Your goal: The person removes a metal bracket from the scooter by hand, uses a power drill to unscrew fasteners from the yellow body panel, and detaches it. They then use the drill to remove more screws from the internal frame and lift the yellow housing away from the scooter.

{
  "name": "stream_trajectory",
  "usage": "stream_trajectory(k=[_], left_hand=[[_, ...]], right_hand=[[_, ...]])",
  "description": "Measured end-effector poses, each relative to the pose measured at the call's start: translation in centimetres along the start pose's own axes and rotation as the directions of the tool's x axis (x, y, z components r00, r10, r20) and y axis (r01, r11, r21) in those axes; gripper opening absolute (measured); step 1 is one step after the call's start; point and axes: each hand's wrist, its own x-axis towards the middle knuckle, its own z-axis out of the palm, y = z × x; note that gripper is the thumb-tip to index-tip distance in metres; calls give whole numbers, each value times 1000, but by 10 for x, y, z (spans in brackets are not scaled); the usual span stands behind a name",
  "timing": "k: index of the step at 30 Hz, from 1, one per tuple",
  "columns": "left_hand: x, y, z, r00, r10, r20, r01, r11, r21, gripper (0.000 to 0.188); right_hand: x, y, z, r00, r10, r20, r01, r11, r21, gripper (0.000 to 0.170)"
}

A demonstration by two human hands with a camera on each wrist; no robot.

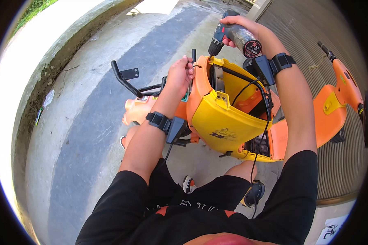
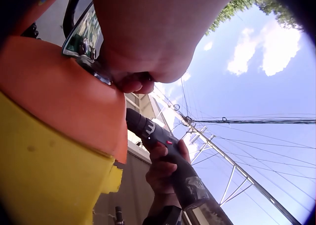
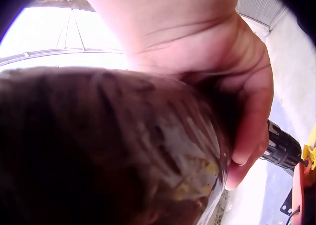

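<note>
My right hand [image 1: 247, 25] grips a cordless drill [image 1: 219, 33] by its handle. The drill's chuck [image 3: 282, 147] points down, with its bit at the top edge of the scooter's orange front panel [image 1: 197, 81]. Clear tape wraps the drill's battery end [image 2: 195, 191]. Beside that panel, my left hand [image 1: 180, 76] has its fingers curled in; the fingertips [image 2: 136, 83] lie right at the panel's rim, with no held thing showing. A yellow cover [image 1: 227, 120] adjoins the orange panel, its top open to the inside. A mirror-like glossy plate [image 2: 84, 40] stands near the left wrist.
A black bent bar [image 1: 120, 73] with a bracket sticks out at the left. A black cable [image 1: 269, 106] hangs from the right wrist device across the yellow cover. Another orange scooter part with a handlebar [image 1: 331, 110] stands by the ribbed shutter [image 1: 337, 163]. A concrete kerb [image 1: 32, 87] runs along the left.
</note>
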Motion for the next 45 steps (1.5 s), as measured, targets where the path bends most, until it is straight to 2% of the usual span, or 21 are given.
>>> stream_trajectory(k=[4, 7, 10, 11, 13, 17, 19, 29, 31, 35, 45], left_hand=[[5, -1, -2, 1000, -2, -3, 2, 1000, 12, 21], [6, 0, 1, 1000, -6, -23, 7, 1000, 20, 21], [7, 0, 7, 998, -2, -66, 7, 997, 83, 22], [7, 0, 9, 998, 3, -61, 2, 997, 75, 22], [6, -1, 11, 996, 19, -83, -7, 990, 143, 22], [4, 1, 11, 997, 37, -72, -27, 990, 139, 22], [5, 3, 9, 999, -22, -44, 28, 990, 140, 21], [2, 9, 10, 998, -57, -27, 61, 980, 188, 22], [3, 8, 9, 999, -47, 7, 44, 969, 244, 21], [4, 6, 10, 999, -49, -4, 49, 968, 244, 21], [-3, 8, 12, 1000, -16, -3, 17, 954, 300, 20]], right_hand=[[2, 3, -2, 1000, -9, 7, 9, 1000, 18, 48], [-4, 2, 4, 998, 59, -11, -58, 994, 93, 47], [-10, -4, 10, 996, 82, -34, -80, 995, 55, 46], [-19, -4, 18, 995, 67, -68, -69, 997, -27, 50], [-19, -8, 22, 995, 76, -68, -79, 996, -46, 50], [-17, -6, 27, 994, 70, -85, -73, 997, -34, 47], [-17, -11, 30, 997, 61, -54, -63, 997, -38, 46], [-15, -18, 44, 995, 82, -48, -86, 992, -88, 50], [-22, -17, 50, 997, 65, -36, -70, 988, -136, 51], [-39, -11, 59, 992, 40, -117, -62, 979, -192, 52], [-34, 2, 44, 991, 5, -135, -23, 992, -128, 47]])
